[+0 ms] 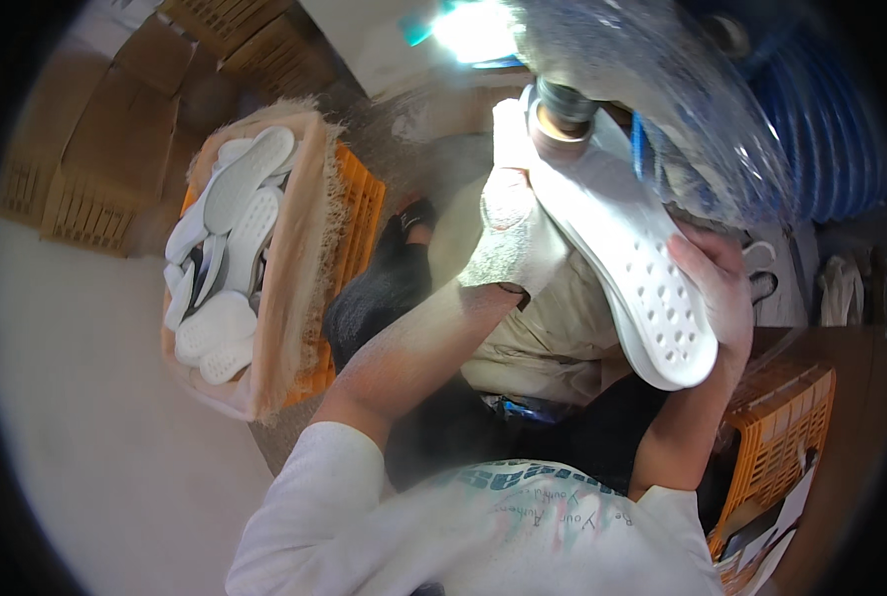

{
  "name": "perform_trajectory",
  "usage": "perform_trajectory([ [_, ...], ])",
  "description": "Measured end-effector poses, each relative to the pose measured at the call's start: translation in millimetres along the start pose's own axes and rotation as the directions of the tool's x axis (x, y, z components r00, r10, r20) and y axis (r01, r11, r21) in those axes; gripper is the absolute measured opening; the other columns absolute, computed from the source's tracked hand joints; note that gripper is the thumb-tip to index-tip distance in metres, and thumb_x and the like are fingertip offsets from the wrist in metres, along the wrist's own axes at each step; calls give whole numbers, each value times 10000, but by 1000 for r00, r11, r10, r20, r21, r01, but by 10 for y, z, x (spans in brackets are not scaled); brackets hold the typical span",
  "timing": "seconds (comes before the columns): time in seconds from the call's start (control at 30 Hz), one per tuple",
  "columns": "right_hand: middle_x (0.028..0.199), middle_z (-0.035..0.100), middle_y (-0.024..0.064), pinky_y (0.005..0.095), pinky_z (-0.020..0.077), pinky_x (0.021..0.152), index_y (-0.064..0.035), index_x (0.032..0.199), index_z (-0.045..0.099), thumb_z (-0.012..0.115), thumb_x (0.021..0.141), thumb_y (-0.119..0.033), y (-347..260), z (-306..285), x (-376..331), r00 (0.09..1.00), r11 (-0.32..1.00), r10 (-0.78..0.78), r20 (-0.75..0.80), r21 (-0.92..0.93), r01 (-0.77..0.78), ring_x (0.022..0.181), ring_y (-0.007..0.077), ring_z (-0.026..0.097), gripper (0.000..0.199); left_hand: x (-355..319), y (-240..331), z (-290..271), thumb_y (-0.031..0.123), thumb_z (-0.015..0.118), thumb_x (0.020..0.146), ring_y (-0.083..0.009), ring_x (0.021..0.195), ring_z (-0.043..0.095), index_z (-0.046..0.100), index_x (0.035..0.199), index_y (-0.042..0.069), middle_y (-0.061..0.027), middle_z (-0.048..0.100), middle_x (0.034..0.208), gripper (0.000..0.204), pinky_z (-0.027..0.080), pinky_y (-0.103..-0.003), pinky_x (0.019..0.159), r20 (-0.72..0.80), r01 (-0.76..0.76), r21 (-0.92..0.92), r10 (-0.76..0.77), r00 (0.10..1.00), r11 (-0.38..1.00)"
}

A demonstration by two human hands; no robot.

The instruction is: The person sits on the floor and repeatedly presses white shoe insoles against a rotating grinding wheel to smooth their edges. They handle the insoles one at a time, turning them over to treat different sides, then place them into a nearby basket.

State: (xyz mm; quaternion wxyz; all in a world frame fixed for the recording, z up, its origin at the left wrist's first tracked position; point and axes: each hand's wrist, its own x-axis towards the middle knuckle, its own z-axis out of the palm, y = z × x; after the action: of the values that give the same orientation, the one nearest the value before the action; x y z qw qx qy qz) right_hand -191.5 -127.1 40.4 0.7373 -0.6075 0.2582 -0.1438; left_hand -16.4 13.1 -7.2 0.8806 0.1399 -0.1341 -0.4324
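Note:
A white shoe sole [627,233] with round holes toward its lower end is held up at a slant in front of me. My left hand [513,214], in a white glove, closes on its upper left edge. The fingers of my right hand [717,273] wrap round its right side near the holed end. The upper part of the sole lies against a cylindrical machine head [565,114], which covers some of it. Whether they touch cannot be made out in the glare.
An orange crate [359,214] lined with pale cloth [289,248] holds several white and grey soles [249,189] at the left. Another orange crate [776,447] is low at the right. Clear plastic sheeting [682,89] and a blue ribbed hose [821,119] hang upper right. Cardboard boxes [115,129] stand back left.

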Motion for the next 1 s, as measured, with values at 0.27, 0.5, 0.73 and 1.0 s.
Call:
perform_trajectory([
  [0.27,910,692,102,301,512,709,52,1038,675,701,842,-162,312,271,506,966,963,-232,-116,109,245,774,175,654,291,31,-61,-34,263,477,990,-201,1139,561,479,1306,30,-119,587,1230,393,428,-315,999,-31,-146,218,156,987,965],
  [0.5,1059,656,59,326,517,805,-32,1110,653,772,828,-136,573,473,1277,778,789,-612,-143,-180,587,923,173,629,324,46,-19,-66,211,509,977,-198,1115,572,494,1280,26,-114,596,1203,356,441,-309,977,-55,-229,306,258,965,924],
  [0.73,1054,641,58,319,496,861,-40,1133,624,742,866,-160,556,626,1479,880,871,-335,-336,246,425,949,172,606,315,150,51,-91,160,540,964,-195,1091,583,509,1254,22,-109,605,1175,322,454,-303,955,-45,-284,372,323,945,884],
  [1.0,1144,619,74,419,557,785,-93,1213,580,655,915,-229,689,316,1431,843,700,-411,-348,472,536,1048,224,613,336,209,80,-102,99,555,955,-193,1069,592,514,1246,17,-96,611,1135,306,479,-302,929,200,-243,969,419,886,50],
])
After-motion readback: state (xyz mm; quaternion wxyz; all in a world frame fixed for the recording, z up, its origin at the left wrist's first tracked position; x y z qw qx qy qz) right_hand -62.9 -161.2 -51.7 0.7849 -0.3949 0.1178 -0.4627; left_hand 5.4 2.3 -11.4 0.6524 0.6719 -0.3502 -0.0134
